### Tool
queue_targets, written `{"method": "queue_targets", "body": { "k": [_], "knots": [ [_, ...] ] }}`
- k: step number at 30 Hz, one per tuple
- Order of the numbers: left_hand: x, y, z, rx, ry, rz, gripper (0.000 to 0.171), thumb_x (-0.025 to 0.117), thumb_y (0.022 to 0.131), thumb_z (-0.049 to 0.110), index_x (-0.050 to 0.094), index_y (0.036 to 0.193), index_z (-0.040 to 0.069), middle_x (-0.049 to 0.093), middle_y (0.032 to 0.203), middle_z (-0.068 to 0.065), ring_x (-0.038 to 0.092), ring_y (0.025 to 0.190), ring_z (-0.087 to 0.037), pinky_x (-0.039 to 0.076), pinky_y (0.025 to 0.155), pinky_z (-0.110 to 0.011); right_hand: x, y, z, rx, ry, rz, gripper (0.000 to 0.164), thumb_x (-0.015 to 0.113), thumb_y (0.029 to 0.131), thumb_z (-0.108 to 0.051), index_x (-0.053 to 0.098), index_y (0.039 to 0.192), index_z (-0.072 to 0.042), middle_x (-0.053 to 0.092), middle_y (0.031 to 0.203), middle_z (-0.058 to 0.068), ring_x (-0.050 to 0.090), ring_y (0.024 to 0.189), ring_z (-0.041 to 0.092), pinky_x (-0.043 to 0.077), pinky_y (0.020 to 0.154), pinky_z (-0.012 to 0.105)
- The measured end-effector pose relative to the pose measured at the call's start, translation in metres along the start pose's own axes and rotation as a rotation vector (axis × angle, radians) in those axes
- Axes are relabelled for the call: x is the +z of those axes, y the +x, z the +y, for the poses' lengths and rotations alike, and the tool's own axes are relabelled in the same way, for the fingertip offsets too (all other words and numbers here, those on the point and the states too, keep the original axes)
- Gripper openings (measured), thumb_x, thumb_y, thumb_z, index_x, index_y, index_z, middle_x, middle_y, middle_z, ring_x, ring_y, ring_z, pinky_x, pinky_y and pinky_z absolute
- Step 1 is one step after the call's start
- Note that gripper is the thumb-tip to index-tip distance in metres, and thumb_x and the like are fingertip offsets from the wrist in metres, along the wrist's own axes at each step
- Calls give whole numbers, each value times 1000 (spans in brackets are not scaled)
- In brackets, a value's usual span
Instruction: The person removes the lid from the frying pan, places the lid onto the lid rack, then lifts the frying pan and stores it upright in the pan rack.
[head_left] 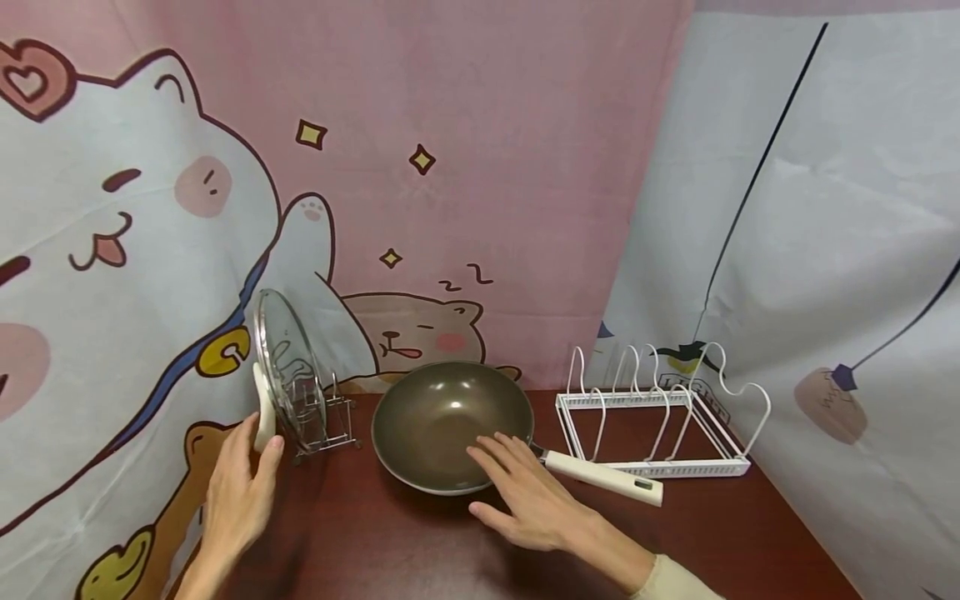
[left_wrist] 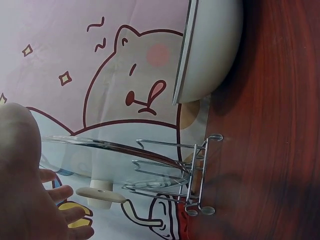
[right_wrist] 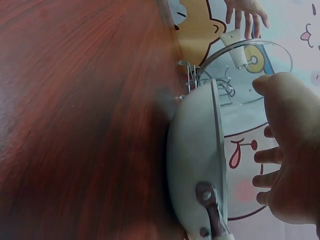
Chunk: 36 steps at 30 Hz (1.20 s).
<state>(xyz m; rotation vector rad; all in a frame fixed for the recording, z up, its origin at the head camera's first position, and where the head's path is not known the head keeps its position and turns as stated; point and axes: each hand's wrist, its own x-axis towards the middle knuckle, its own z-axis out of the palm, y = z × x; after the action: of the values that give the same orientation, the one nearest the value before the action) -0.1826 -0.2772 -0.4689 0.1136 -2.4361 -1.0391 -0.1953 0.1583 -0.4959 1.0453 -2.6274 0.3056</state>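
A glass lid [head_left: 288,367] with a metal rim and a cream handle [left_wrist: 101,195] stands upright in a small wire rack [left_wrist: 200,170] at the left. Close to that handle is my left hand [head_left: 242,487], its fingers loosely extended and holding nothing. In the right wrist view its fingertips overlap the handle's edge. A wok [head_left: 438,425] with a brown inside and pale outside [right_wrist: 195,150] sits on the table, its cream handle [head_left: 603,477] pointing right. My right hand [head_left: 528,500] hovers over the wok's near right edge, palm down, fingers spread, gripping nothing.
To the right of the wok stands a white rack [head_left: 652,468] with several curved wire dividers; the wok's handle reaches in front of it. A cartoon-printed curtain [head_left: 525,167] hangs behind the dark red wooden table [head_left: 420,550] and along both sides.
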Motion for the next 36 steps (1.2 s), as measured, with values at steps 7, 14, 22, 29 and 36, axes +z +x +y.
{"method": "queue_targets", "body": {
  "k": [7, 14, 22, 29, 36],
  "knots": [
    [4, -2, 0, 2, -3, 7, 68, 54, 119, 40, 37, 174, 5, 43, 173, -32, 41, 160, -56, 36, 123, -77, -5, -19, 11, 48, -14, 58, 73, 70, 109, -52, 51, 168, -12, 54, 172, 13, 49, 163, 43, 41, 134, 63],
    [6, -5, 0, 29, -3, 22, 67, 57, 118, 38, 39, 173, 4, 44, 172, -32, 42, 159, -56, 35, 123, -76, -7, -36, 24, 95, -45, 91, 74, 73, 107, -49, 53, 166, -10, 58, 167, 19, 55, 156, 47, 43, 130, 65],
    [7, -7, 0, 36, -7, 27, 66, 58, 117, 36, 40, 172, 4, 45, 171, -31, 42, 158, -55, 36, 123, -76, -13, -50, 38, 127, -94, 133, 72, 76, 106, -47, 56, 163, -9, 62, 162, 18, 60, 152, 43, 48, 127, 62],
    [7, -12, 2, 52, -5, 28, 67, 59, 117, 36, 39, 172, 4, 44, 171, -32, 42, 156, -57, 35, 122, -77, -17, -65, 51, 165, -114, 185, 70, 84, 99, -41, 63, 156, -7, 67, 155, 14, 66, 144, 36, 52, 120, 55],
    [8, -13, 2, 75, -10, 88, 66, 62, 114, 32, 42, 172, 5, 46, 170, -32, 44, 155, -57, 34, 125, -76, -23, -74, 56, 213, -83, 172, 66, 83, 101, -38, 63, 156, -5, 68, 154, 16, 68, 142, 37, 57, 117, 56]
  ]
}}
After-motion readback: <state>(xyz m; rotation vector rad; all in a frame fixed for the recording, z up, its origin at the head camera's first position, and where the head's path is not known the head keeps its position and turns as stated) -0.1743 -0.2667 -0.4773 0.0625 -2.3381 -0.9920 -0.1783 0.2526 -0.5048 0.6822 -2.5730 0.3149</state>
